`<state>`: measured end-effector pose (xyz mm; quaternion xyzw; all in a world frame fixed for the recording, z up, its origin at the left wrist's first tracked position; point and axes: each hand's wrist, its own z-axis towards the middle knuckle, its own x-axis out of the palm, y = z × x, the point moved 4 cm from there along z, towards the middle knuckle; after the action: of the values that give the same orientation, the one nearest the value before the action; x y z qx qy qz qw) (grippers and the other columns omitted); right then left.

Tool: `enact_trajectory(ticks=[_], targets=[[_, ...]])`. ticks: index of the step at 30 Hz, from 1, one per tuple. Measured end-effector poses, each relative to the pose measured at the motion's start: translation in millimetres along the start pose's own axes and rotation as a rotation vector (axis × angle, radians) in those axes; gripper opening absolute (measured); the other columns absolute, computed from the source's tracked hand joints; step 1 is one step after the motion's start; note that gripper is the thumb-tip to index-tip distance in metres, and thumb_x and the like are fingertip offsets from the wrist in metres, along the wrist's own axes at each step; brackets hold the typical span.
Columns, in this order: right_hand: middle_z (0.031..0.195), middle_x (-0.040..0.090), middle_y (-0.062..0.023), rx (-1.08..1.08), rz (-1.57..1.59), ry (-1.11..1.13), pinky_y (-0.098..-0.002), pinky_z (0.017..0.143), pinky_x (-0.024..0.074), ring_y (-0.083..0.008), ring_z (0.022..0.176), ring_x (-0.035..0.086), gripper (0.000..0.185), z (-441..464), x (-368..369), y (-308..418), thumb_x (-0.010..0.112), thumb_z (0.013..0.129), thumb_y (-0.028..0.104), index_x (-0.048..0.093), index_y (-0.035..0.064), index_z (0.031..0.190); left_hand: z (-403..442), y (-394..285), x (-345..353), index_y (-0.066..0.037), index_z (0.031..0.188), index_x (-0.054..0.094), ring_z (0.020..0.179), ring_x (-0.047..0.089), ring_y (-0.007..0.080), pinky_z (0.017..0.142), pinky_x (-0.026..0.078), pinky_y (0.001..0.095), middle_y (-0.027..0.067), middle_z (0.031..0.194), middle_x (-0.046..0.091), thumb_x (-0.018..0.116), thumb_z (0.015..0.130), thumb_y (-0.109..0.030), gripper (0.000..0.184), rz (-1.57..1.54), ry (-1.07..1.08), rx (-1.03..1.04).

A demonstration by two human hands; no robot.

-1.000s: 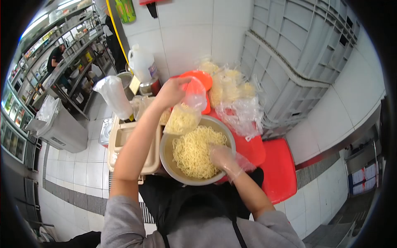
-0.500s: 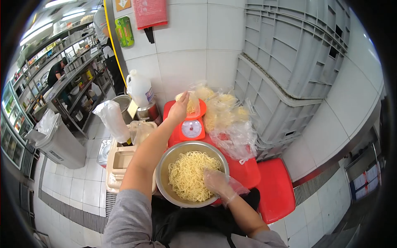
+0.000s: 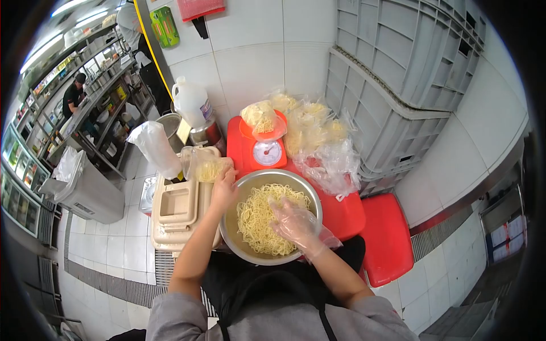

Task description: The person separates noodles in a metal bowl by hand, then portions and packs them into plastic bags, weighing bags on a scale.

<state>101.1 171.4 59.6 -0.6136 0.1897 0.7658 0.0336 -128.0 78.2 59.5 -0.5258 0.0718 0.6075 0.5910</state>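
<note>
A steel bowl full of yellow noodles is in front of me. My right hand, in a clear plastic glove, is down in the bowl with its fingers curled into the noodles. My bare left hand is at the bowl's upper left rim, its fingers closed at the edge of a clear bag of noodles; the grip is partly hidden. Behind the bowl stands an orange dial scale, with a bagged portion of noodles on its pan.
Several bags of noodles and loose plastic bags lie right of the scale on a red surface. Beige lidded containers and a white jug stand left. Grey crates are stacked at right. Two people are in the background.
My left hand has left the noodles on the scale and come down to the bag beside the bowl. My right hand has shifted further over the noodles. The view has tilted slightly down.
</note>
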Motion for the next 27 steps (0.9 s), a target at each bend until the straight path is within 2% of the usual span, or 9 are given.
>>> enact_trajectory(ticks=[2, 5, 11, 22, 27], targets=[[0.145, 0.035, -0.0202, 0.016, -0.170, 0.151, -0.0545, 0.101, 0.0375, -0.0404, 0.131, 0.037, 0.065, 1.6, 0.7, 5.5, 0.051, 0.088, 0.047, 0.034, 0.0191, 0.144, -26.8, 19.4, 4.5, -0.003, 0.123, 0.055, 0.117, 0.050, 0.0409, 0.099, 0.043, 0.0436, 0.0242, 0.132, 0.048, 0.057, 0.076, -0.002, 0.047, -0.027, -0.009, -0.119], [0.148, 0.031, -0.0199, 0.082, -0.072, 0.191, -0.0590, 0.106, 0.0291, -0.0424, 0.135, 0.031, 0.067, 3.7, 13.5, 4.3, 0.051, 0.088, 0.049, 0.031, 0.0221, 0.146, -52.6, 33.6, 9.0, 0.000, 0.122, 0.055, 0.114, 0.052, 0.0401, 0.097, 0.044, 0.0431, 0.0246, 0.126, 0.052, 0.058, 0.079, -0.003, 0.042, -0.064, -0.038, -0.226], [0.150, 0.027, -0.0190, 0.059, -0.008, 0.235, -0.0592, 0.105, 0.0297, -0.0427, 0.136, 0.029, 0.067, 5.1, 15.5, -5.5, 0.051, 0.087, 0.050, 0.032, 0.0238, 0.145, -63.9, 33.5, 12.1, 0.002, 0.119, 0.057, 0.109, 0.056, 0.0372, 0.095, 0.045, 0.0415, 0.0229, 0.116, 0.058, 0.056, 0.086, -0.004, 0.034, -0.224, -0.043, -0.391], [0.150, 0.030, -0.0156, 0.042, -0.112, 0.225, -0.0562, 0.104, 0.0341, -0.0413, 0.134, 0.033, 0.064, 2.5, 0.9, -8.5, 0.050, 0.088, 0.050, 0.034, 0.0240, 0.144, -66.6, 19.1, 20.4, 0.002, 0.117, 0.058, 0.106, 0.057, 0.0376, 0.094, 0.045, 0.0404, 0.0229, 0.113, 0.059, 0.054, 0.086, -0.004, 0.032, -0.269, -0.103, -0.357], [0.148, 0.033, -0.0149, 0.018, -0.070, 0.183, -0.0603, 0.103, 0.0327, -0.0409, 0.133, 0.035, 0.062, 1.0, 19.2, -20.0, 0.053, 0.088, 0.048, 0.035, 0.0260, 0.143, -68.5, 20.6, 24.2, 0.000, 0.118, 0.058, 0.112, 0.053, 0.0379, 0.097, 0.043, 0.0408, 0.0235, 0.121, 0.054, 0.055, 0.086, -0.004, 0.033, -0.263, -0.099, -0.365]])
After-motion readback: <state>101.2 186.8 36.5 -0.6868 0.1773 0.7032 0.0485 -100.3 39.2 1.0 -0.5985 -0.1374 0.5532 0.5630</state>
